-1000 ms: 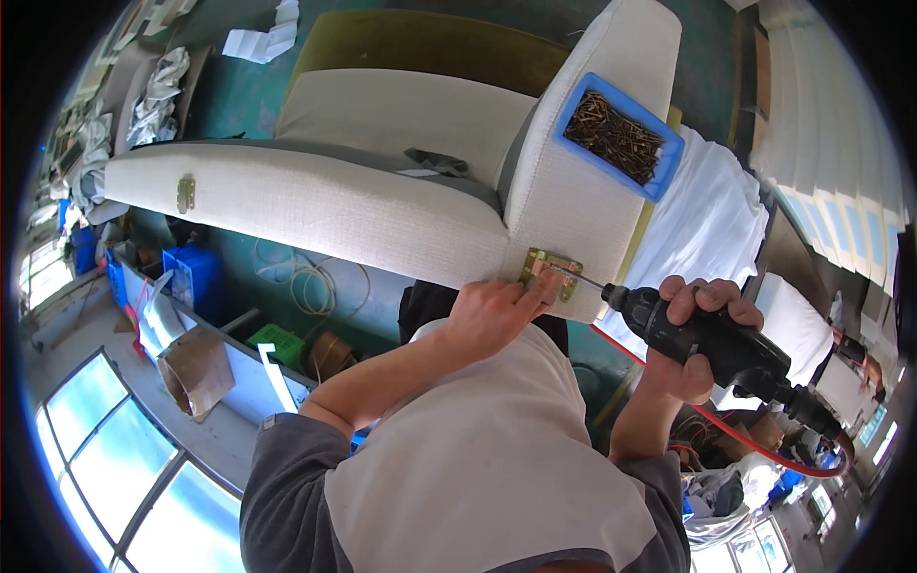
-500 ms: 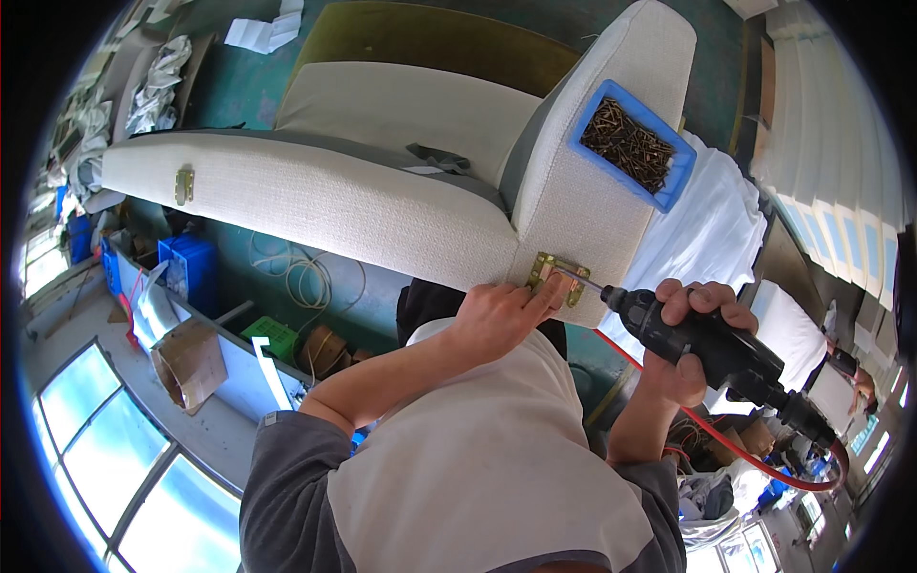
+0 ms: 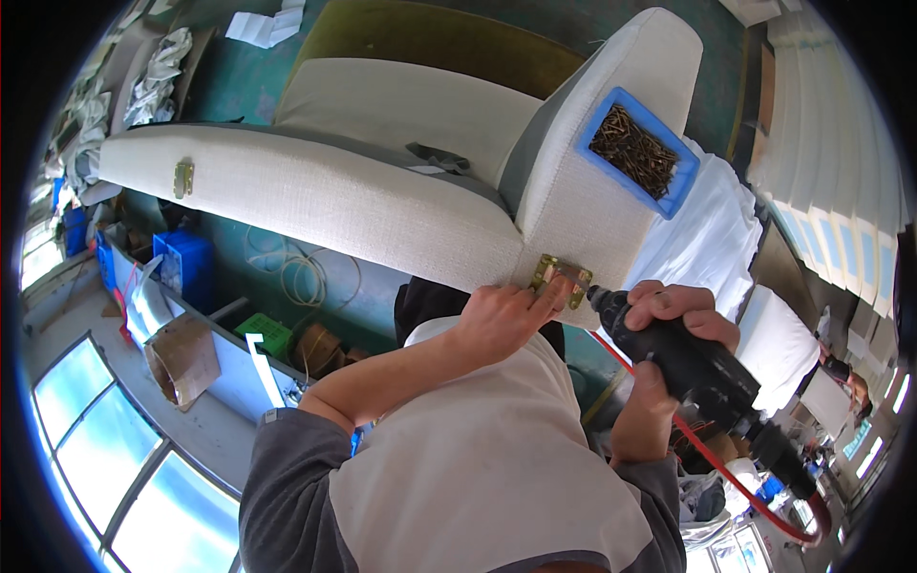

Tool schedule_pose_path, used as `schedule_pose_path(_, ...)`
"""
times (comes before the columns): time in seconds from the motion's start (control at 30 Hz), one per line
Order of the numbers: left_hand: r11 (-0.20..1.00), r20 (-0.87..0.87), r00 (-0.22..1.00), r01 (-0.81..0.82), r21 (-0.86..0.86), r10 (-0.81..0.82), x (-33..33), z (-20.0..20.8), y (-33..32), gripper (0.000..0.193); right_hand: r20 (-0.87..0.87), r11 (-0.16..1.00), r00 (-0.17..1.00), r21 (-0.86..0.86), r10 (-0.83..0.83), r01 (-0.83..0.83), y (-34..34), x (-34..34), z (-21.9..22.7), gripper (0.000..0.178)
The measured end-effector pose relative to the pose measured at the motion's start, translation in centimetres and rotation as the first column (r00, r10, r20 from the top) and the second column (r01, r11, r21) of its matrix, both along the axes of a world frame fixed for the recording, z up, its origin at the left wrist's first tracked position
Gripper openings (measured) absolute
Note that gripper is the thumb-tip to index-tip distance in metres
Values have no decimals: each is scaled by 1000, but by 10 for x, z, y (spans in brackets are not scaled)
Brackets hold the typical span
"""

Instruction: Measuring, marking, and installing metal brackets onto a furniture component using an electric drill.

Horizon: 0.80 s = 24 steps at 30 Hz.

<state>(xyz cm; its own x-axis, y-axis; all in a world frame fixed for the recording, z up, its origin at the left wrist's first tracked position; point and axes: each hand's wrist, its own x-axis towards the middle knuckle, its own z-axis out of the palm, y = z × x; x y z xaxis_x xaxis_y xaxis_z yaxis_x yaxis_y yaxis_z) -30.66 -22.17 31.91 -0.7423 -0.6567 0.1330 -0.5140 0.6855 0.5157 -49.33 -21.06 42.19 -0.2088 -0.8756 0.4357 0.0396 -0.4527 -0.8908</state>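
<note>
A brass-coloured metal bracket (image 3: pixel 562 277) lies on the cream fabric of a sofa frame (image 3: pixel 382 212), near the inner corner. My left hand (image 3: pixel 504 320) has its fingers curled and pressed together, fingertips on the bracket; whether a screw is between them is hidden. My right hand (image 3: pixel 673 320) is wrapped round a black air screwdriver (image 3: pixel 683 363), its nose pointing left at the bracket's right end, close to my left fingertips. A red hose (image 3: pixel 702 447) runs from the tool's back end. On the sofa's arm sits a blue tray (image 3: pixel 676 196) full of screws (image 3: pixel 632 151).
Another bracket (image 3: pixel 183 179) is on the sofa's far left end. Left of me are a blue bin (image 3: pixel 186 267), a green box (image 3: pixel 266 334), a cardboard box (image 3: pixel 183 361) and coiled cable (image 3: pixel 304 282) on the floor. White sheeting (image 3: pixel 712 229) hangs to the right; a person's arm (image 3: pixel 857 390) shows beyond.
The air screwdriver has moved left and nearer to the bracket, its back end swinging lower, so less of the bit shows. My left hand stays at the bracket.
</note>
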Motion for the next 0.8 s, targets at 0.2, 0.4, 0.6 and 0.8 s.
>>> schedule_pose_path(0.2,998,2,1000,-25,53,25,1,4,-1,43,-190,975,956,76,222,-211,-15,15,10,52)
schedule_pose_path(0.4,998,18,1000,-19,55,18,1,3,0,39,-197,964,943,66,267,-259,-18,17,8,51)
schedule_pose_path(0.6,998,21,1000,-3,66,2,3,3,1,36,-200,965,944,74,263,-253,-16,25,9,49)
schedule_pose_path(0.8,992,46,999,24,123,-30,3,5,-2,38,-199,962,942,95,269,-255,-18,25,7,46)
